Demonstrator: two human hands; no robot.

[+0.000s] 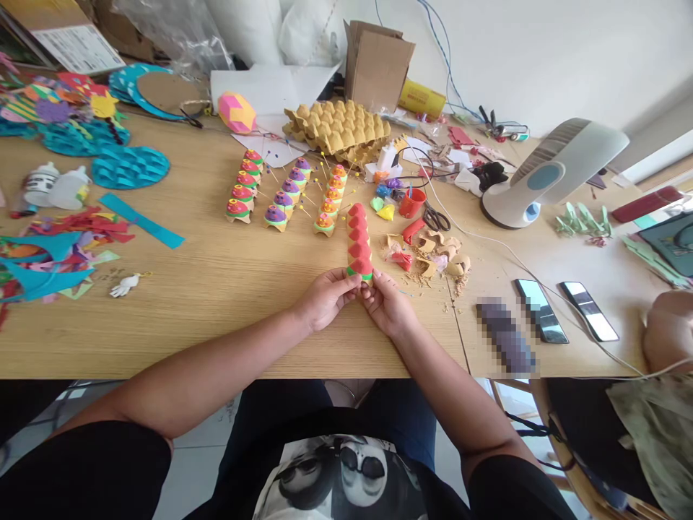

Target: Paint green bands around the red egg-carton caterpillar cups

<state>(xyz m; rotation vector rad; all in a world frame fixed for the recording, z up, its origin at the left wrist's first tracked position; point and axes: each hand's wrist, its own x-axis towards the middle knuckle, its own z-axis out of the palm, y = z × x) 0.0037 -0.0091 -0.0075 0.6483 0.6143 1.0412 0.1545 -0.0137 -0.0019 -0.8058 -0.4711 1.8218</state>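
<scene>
A strip of egg-carton cups covered in red clay with a green band at its near end [358, 242] lies lengthwise on the wooden table [216, 289]. My left hand [325, 297] and my right hand [385, 302] both pinch the near end of this strip, fingers closed on it. Behind it stand three decorated rows of carton cups [286, 196] in red, purple and orange clay with pins stuck in them.
Stacked egg trays [338, 128], scissors [436, 217], a red cup [411, 204], clay bits and carton scraps [441, 253] lie beyond. A desk fan [546, 173] and two phones [563, 312] sit right. Coloured paper cut-outs [65, 238] and glue bottles [54, 186] crowd the left. Another person's arm [668, 328] is at the right edge.
</scene>
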